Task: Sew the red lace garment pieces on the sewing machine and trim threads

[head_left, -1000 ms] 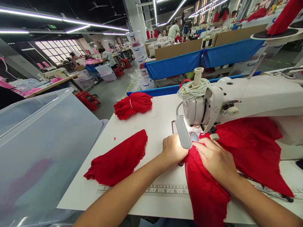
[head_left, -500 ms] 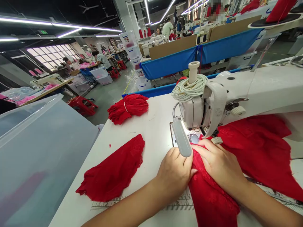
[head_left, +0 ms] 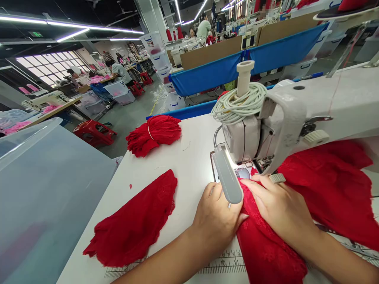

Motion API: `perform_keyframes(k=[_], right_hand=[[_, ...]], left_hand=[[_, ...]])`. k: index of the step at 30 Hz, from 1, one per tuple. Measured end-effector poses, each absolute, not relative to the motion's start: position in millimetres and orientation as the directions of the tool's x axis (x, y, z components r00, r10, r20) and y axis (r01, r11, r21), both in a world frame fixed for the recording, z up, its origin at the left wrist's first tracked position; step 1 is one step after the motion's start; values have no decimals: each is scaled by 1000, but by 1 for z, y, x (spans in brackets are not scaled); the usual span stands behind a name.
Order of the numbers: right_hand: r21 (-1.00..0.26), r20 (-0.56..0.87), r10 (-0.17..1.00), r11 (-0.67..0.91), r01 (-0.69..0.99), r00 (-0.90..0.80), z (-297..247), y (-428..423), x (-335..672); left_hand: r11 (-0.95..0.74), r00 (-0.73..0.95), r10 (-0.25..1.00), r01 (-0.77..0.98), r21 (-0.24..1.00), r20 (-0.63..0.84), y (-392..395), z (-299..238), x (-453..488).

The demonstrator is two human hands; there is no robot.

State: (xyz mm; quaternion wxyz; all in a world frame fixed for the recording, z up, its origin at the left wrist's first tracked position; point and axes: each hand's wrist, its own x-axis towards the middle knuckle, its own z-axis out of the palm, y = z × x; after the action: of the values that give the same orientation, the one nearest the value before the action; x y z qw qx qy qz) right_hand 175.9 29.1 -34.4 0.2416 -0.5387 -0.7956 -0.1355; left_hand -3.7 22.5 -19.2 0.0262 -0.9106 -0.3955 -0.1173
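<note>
Both hands are at the needle area of a white sewing machine (head_left: 334, 106). My left hand (head_left: 217, 217) is closed on the left edge of a red lace fabric piece (head_left: 266, 240), its fingertips partly hidden behind a grey lamp (head_left: 227, 175). My right hand (head_left: 282, 205) presses on the same piece from the right, fingers together and pointing toward the presser foot, which is mostly hidden. The piece hangs down toward me between my wrists. More red fabric (head_left: 331, 185) lies under the machine arm.
Left on the white table (head_left: 189, 173) lie a stack of red lace pieces (head_left: 136, 221) and a tied red bundle (head_left: 155, 134). A translucent plastic bin (head_left: 65, 189) stands against the table's left side. Coiled pale cord (head_left: 239, 104) sits on the machine head. Co-workers sit farther back.
The view has shifted slightly closer to the machine, so the table items appear a little farther left. Both hands keep their places on the red fabric, with little visible movement.
</note>
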Motion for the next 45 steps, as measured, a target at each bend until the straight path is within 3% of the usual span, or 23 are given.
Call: perform_keyframes(k=[16,30,34,40,45], right_hand=[[-120,413,880,310,943,-237,-26,39,176],[-207,404,891,308,928,-206,-25,42,175],[-182,429,877,319,930,-217,-26,42,175],[-147,458,856,340,929,-240,-27,43,176],[-152,461,844,380,913,-274,-26,42,177]], left_hand=[[-661,655,728,749,-46,201,23,-21,2],[-637,637,748,768,-69,186,23,-18,8],[-644,644,739,762,-74,198,23,-20,8],[-647,634,736,762,-32,238,24,-21,6],[-638,608,758,766,74,238,24,-18,4]])
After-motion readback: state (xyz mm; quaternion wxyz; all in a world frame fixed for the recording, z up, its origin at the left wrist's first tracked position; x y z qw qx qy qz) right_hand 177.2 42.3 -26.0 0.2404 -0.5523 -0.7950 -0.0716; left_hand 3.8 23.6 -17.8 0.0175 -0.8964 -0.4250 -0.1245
